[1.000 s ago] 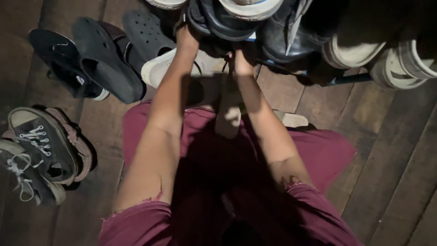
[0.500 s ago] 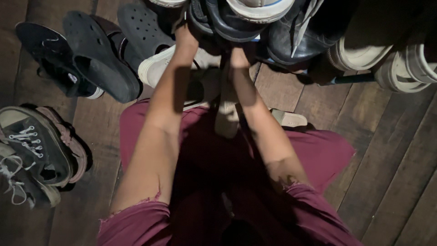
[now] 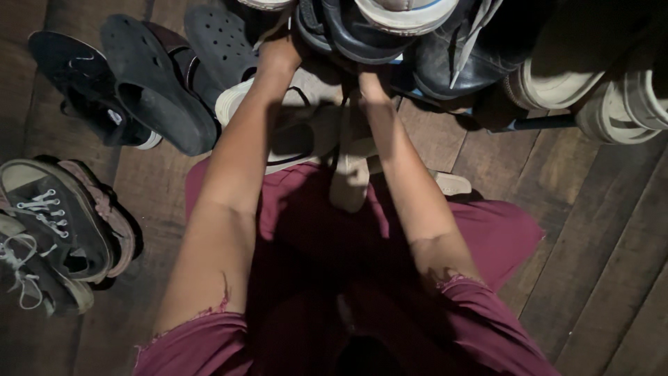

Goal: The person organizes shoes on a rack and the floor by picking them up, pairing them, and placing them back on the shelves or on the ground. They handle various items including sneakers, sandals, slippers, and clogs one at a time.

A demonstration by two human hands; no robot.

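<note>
Both my arms stretch forward to a row of shoes at the top of the view. My left hand reaches under a dark shoe with a pale sole, and its fingers are hidden in shadow. My right hand is just right of it, its fingers tucked under the same dark shoes. Below the hands lies a white sneaker. A beige shoe points toward me between my forearms. Whether either hand grips anything cannot be seen.
Dark clogs and a black sneaker lie at the upper left. Laced dark sneakers sit at the left edge. White-soled shoes and a black boot crowd the upper right. The floor is dark wooden planks. My dark red shorts fill the lower middle.
My left hand has slid slightly further up under the dark shoe. The white sneaker shows more below my hands, and the view has shifted a little.
</note>
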